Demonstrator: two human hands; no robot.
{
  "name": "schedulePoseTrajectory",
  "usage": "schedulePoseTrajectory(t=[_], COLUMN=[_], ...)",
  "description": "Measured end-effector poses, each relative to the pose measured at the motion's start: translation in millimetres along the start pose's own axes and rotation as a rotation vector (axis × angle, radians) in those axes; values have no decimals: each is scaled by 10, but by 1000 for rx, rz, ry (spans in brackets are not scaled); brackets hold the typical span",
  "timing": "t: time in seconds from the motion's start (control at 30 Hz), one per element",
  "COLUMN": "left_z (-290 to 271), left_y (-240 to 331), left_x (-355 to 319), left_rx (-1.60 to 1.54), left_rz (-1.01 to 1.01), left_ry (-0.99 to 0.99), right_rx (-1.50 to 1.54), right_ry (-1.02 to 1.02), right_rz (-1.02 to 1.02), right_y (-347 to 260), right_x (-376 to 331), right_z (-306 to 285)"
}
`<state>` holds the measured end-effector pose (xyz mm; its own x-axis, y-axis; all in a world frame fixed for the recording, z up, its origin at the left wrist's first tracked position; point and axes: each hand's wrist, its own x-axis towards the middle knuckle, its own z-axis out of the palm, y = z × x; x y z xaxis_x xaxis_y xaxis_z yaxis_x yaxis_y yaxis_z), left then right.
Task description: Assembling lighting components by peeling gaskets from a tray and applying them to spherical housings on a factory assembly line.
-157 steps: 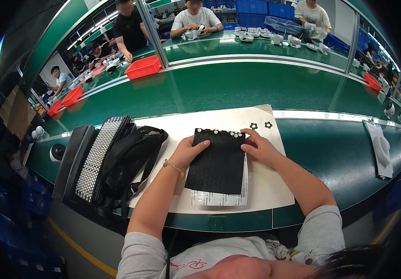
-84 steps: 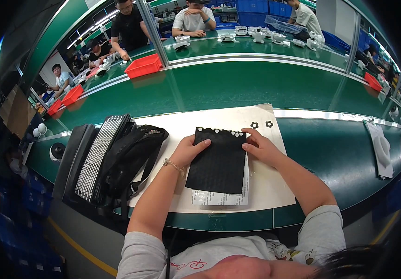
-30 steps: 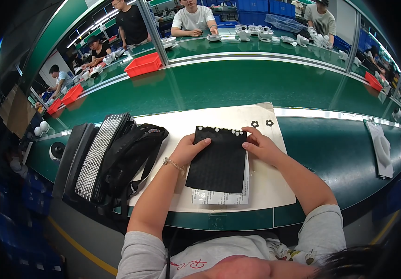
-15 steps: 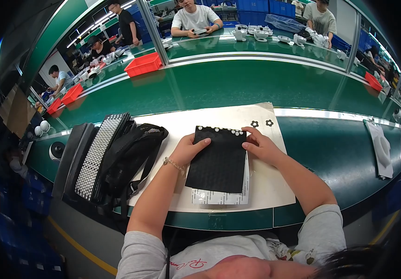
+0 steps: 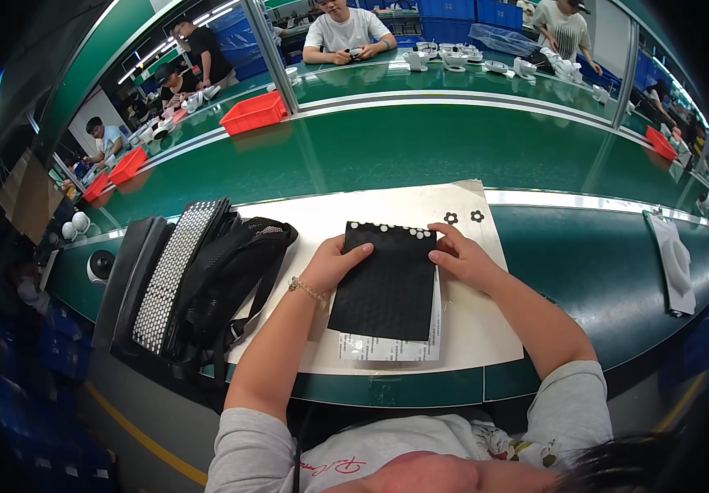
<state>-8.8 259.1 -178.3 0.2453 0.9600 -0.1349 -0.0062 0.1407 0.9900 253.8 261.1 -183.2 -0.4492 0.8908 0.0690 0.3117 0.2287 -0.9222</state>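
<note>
A thin black sheet [image 5: 383,287] with white dots along its far edge lies between my two hands, over the white cardboard. Beneath it a white backing sheet with faint print [image 5: 391,349] sticks out at the near and right sides. My left hand [image 5: 336,264] grips the left edge, thumb on top and fingers hidden underneath. At the upper right corner my right hand [image 5: 459,256] pinches the edge, with the index finger along the top and the thumb at the side. Two small black flower-shaped pieces [image 5: 476,216] lie on the cardboard beyond my right hand.
Left of me are a black mesh bag with straps [image 5: 243,259], a stack of white-dotted black strips [image 5: 177,275] and a small round white device [image 5: 101,264]. White cardboard [image 5: 486,329] covers the bench. White parts [image 5: 673,263] lie right. Red bins [image 5: 253,113] and several co-workers are across.
My hands and the black sheet have hardly moved. Across the bench, one co-worker handles a small item differently, and another at the right has lifted a hand away from the white parts.
</note>
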Motion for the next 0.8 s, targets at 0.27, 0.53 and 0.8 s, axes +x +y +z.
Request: schedulePoseTrajectory(t=[0.27,0.53,0.8], left_z=[-5,-4,3], left_y=[-14,-17,9], left_x=[12,12,2], left_rx=[3,-4,2], left_rz=[5,-4,-12], left_ry=[-7,3,-3], right_rx=[31,1,-33], right_ry=[-19,-8,6], right_rz=[20,29,7], right_y=[-31,-31,-19], right_x=[-13,-15,-11], right_z=[-13,-6,-6])
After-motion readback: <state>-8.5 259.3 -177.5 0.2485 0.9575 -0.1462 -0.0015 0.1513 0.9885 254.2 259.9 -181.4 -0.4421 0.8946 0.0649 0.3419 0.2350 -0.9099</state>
